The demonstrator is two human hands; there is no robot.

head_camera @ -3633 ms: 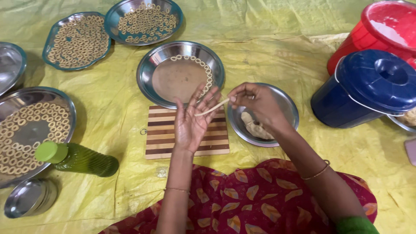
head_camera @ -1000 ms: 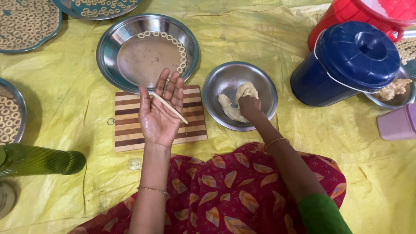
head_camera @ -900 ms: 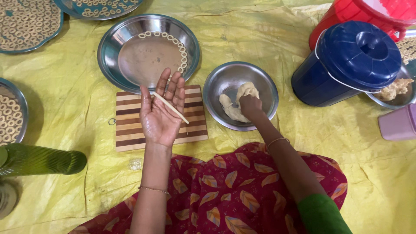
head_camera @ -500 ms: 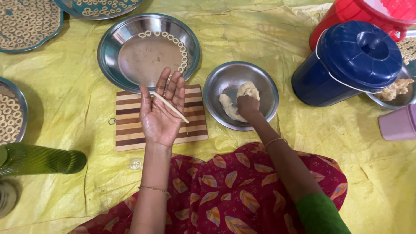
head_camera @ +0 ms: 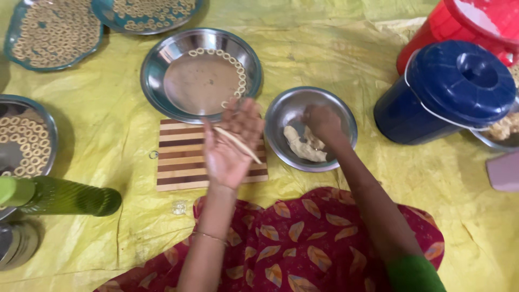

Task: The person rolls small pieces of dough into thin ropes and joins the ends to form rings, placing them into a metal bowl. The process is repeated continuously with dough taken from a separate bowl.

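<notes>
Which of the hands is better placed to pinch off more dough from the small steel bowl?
Right hand, probably: it is already in the small steel bowl at the dough. The left hand lies open, carrying a dough strip.

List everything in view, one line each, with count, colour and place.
dough strip: one, pale, across the left palm
small steel bowl: one, silver, centre, holding dough
striped board: one, brown and cream, under the left hand
steel plate: one, silver, above the board, dough rings along its rim
ring trays: four, far left and top
green bottle: one, lying left
blue bucket: one, lidded, right
red bucket: one, top right
left hand: open
right hand: in the bowl
</notes>
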